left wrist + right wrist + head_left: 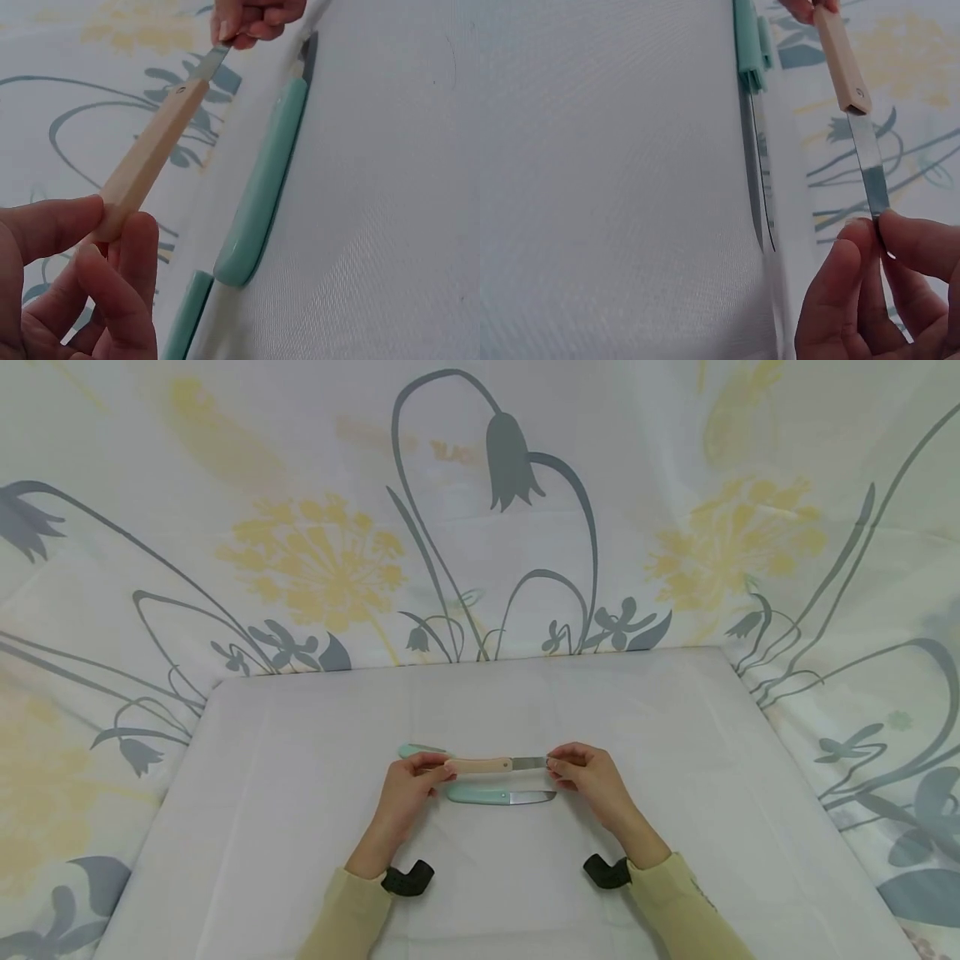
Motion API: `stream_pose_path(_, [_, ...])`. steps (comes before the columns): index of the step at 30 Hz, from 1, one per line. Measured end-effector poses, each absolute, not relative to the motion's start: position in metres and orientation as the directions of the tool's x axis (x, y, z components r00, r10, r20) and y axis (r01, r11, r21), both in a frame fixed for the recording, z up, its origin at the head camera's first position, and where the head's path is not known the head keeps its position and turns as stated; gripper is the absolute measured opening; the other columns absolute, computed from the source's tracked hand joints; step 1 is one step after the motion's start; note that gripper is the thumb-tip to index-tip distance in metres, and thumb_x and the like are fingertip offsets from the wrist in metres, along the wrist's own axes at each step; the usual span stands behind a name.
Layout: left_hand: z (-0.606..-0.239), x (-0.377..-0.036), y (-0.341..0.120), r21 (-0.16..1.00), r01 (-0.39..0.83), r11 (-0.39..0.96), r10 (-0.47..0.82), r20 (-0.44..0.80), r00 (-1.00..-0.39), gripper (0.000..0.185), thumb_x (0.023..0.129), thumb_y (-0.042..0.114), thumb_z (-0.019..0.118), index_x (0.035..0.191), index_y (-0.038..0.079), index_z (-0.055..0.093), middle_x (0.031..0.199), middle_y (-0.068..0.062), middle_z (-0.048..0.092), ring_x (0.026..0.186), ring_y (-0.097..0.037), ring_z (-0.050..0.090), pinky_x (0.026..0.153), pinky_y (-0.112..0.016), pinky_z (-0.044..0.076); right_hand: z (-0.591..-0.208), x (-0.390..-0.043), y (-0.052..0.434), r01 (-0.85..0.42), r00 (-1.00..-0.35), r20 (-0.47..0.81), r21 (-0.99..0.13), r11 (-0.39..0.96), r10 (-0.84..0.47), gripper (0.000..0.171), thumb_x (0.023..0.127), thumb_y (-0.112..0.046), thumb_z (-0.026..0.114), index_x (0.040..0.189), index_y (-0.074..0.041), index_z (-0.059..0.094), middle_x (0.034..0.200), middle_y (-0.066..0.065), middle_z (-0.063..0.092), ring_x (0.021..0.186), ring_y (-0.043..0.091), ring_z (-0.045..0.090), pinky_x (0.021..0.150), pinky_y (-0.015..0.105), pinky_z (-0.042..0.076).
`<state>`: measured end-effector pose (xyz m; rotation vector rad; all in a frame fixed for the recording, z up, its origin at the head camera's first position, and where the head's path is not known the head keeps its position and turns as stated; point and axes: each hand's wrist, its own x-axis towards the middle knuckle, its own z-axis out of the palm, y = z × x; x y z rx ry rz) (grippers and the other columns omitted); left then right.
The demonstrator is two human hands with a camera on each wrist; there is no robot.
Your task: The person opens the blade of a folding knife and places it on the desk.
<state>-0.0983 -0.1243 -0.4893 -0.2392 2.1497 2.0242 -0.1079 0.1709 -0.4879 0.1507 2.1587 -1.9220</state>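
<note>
A folding knife with a peach handle is held up level between both hands, its blade swung out. My left hand pinches the butt of the handle between thumb and fingers. At the other end, the thumb and fingers of my right hand pinch the blade near its tip, which they hide. A mint-green folding knife lies unfolded on the table just nearer to me, blade toward the right. Behind the left hand, a second mint-green knife lies partly covered by the fingers and the peach handle.
The table wears a white cloth. A curtain printed with grey and yellow flowers rises at its back edge and along both sides. Black wrist mounts sit on the inner side of each forearm, by the sleeve cuffs.
</note>
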Motion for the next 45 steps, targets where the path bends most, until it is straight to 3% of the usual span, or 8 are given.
stream_pose_path(12, [-0.494,-0.099,-0.124,0.931,-0.148,0.332,-0.039,-0.143,-0.989,0.017,0.087,0.014,0.076,0.101,0.005,0.077,0.093,-0.004,0.072,0.075,-0.012,0.06,0.063,-0.025,0.048,-0.495,-0.108,0.172,0.186,-0.977,-0.212,-0.899,0.396,-0.023,0.013,0.092,-0.005,0.069,0.104,-0.002,0.072,0.091,0.006,0.066,0.076,0.018,0.055,0.065,0.025,0.048])
stream_pose_path(22, [-0.498,-0.1,-0.124,0.86,-0.089,0.502,-0.045,-0.077,-0.996,0.013,0.086,0.016,0.077,0.096,0.008,0.077,0.087,0.0,0.071,0.075,-0.011,0.062,0.07,-0.031,0.049,-0.497,-0.106,0.171,0.108,-0.985,-0.163,-0.826,0.553,-0.05,0.006,0.087,-0.007,0.072,0.093,-0.008,0.074,0.086,0.0,0.069,0.084,0.018,0.057,0.077,0.034,0.044])
stream_pose_path(32, [-0.501,-0.097,-0.123,0.833,-0.064,0.55,-0.025,-0.06,-0.998,0.011,0.086,0.014,0.077,0.095,0.009,0.077,0.082,0.002,0.07,0.067,-0.009,0.058,0.064,-0.03,0.047,-0.497,-0.106,0.17,0.068,-0.985,-0.154,-0.774,0.63,-0.083,0.006,0.086,-0.007,0.075,0.091,-0.01,0.076,0.09,-0.001,0.07,0.086,0.018,0.058,0.078,0.035,0.046])
stream_pose_path(45, [-0.5,-0.097,-0.124,0.832,-0.062,0.551,-0.018,-0.063,-0.998,0.011,0.085,0.015,0.077,0.093,0.008,0.078,0.08,0.002,0.068,0.066,-0.009,0.057,0.063,-0.03,0.046,-0.495,-0.106,0.171,0.054,-0.984,-0.148,-0.778,0.625,-0.098,0.017,0.082,-0.005,0.079,0.098,-0.01,0.079,0.094,0.003,0.067,0.089,0.019,0.061,0.079,0.036,0.047])
